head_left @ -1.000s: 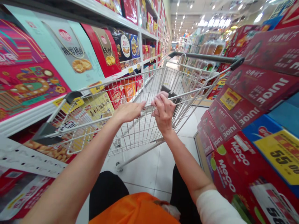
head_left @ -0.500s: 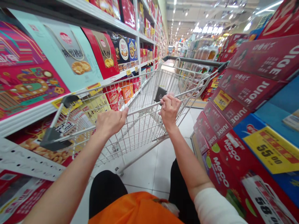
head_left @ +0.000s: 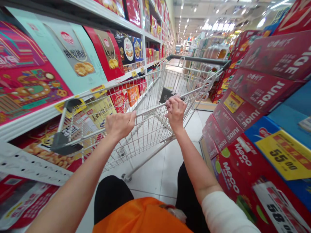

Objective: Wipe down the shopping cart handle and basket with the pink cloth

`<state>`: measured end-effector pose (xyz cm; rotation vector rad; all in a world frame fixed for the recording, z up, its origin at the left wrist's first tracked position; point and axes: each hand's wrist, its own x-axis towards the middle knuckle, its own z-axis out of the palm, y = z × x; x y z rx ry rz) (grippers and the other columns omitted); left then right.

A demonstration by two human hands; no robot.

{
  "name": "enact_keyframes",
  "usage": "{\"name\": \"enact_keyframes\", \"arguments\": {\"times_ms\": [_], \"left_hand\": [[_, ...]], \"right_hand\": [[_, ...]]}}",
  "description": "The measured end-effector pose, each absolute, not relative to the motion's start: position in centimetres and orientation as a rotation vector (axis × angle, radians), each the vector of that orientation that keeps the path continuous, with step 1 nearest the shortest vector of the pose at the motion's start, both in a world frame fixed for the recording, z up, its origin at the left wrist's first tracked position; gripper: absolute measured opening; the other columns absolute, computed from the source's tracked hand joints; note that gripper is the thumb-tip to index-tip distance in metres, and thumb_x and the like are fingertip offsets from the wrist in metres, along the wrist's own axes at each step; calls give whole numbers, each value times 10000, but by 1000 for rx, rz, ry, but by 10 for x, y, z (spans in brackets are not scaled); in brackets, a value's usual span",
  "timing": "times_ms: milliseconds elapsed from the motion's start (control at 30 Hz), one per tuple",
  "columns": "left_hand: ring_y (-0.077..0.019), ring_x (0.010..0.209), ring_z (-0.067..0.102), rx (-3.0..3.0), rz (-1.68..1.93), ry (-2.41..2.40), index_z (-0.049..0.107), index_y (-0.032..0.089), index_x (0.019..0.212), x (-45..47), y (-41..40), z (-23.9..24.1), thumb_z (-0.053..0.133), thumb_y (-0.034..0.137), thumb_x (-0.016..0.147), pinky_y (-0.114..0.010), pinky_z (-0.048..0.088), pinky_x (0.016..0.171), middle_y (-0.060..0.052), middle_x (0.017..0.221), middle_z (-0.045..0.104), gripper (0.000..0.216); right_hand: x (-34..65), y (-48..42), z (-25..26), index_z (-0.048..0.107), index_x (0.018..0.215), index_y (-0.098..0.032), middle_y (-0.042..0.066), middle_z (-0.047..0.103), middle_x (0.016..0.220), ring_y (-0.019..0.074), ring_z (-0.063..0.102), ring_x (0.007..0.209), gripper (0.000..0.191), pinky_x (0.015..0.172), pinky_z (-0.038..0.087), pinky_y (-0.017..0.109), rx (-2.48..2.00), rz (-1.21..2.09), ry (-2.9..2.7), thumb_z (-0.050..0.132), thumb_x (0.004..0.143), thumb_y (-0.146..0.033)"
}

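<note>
A wire shopping cart (head_left: 145, 142) stands slantwise across the aisle in front of me. My left hand (head_left: 121, 124) is wrapped round the near top rail of its basket. Farther right on the same rail, my right hand (head_left: 176, 111) has its fingers curled over the wire. A small dark panel (head_left: 166, 95) shows inside the cart just beyond my right hand. The cart's grey handlebar (head_left: 196, 60) is at the far end, away from both hands. Its grey-cornered end (head_left: 65, 147) lies close to the left shelf.
White shelving (head_left: 29, 124) with gift boxes, such as a mint-green box (head_left: 58, 55), lines the left side. Stacked red drink cartons (head_left: 262, 84) with a yellow price sign (head_left: 284, 155) rise close on the right. White floor tiles (head_left: 152, 176) show beneath the cart.
The cart's grey-cornered end has shifted slightly right, and its handlebar end slightly left. My left hand has moved a little right with the rail; both hands keep their hold.
</note>
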<state>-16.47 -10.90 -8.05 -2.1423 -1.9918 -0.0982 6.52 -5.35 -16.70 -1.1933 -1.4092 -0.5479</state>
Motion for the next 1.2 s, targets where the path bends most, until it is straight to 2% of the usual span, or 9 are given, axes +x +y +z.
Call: {"name": "enact_keyframes", "arguments": {"times_ms": [100,300,433,600,667,833,900,1067,1200], "left_hand": [[-368,985,716,-2162,-94,-1978,786,193,1066,-162,-107,-81,37,535,997,-396,457,726,-178,1029,776,827],[-389,959,713,-2187,-95,-1920,780,146,1033,-164,-99,-86,-60,541,974,-401,437,705,-213,978,759,930],[-397,951,712,-2196,-80,-1928,778,153,1021,-165,-100,-84,-59,540,967,-404,432,698,-216,973,755,924],[-395,941,708,-2205,-86,-1948,773,164,1006,-161,-102,-83,-56,554,964,-413,436,711,-210,973,755,917],[-392,939,708,-2199,-92,-1949,770,169,1023,-160,-103,-84,-46,557,966,-414,437,714,-206,976,755,906],[-385,940,707,-2217,-80,-1953,762,185,1041,-162,-103,-85,-33,563,966,-409,437,709,-195,973,758,883],[-376,936,708,-2227,-95,-1947,759,189,1039,-163,-102,-85,-34,574,966,-409,439,719,-191,973,758,884],[-375,931,707,-2225,-133,-1923,755,185,1037,-164,-101,-88,-49,596,960,-408,442,720,-194,972,757,907],[-362,940,715,-2211,-110,-1923,752,191,1042,-163,-103,-88,-39,580,971,-393,443,727,-181,976,765,885]], "right_hand": [[58,-52,-180,633,1156,-176,116,614,1145,233,546,1129,268,1026,461,445,-1260,-486,-1287,457,957,-142],[-1,-65,-213,631,1134,-166,141,601,1201,237,506,1200,266,1064,422,453,-1136,-408,-1338,449,947,-114],[12,-70,-203,620,1166,-194,119,598,1177,231,523,1173,274,1029,454,439,-1088,-379,-1356,462,948,-139],[31,-67,-183,559,1280,-218,117,535,1272,221,519,1227,326,1056,466,419,-1009,-381,-1353,497,962,-179],[29,-65,-187,584,1222,-207,115,550,1239,220,532,1184,283,1031,478,408,-981,-382,-1426,520,950,-168],[32,-71,-208,600,956,-214,71,600,1009,209,566,1011,138,908,516,376,-1106,-320,-1501,514,911,-115],[31,-75,-204,599,967,-215,68,594,1003,207,565,1013,132,907,519,377,-1079,-325,-1479,526,909,-122],[9,-77,-184,606,1131,-235,95,565,1190,206,537,1143,200,1001,490,398,-1028,-426,-1404,559,946,-176],[-1,-81,-193,636,979,-211,80,606,1056,202,541,1044,163,931,493,362,-1068,-372,-1486,518,928,-110]]}}
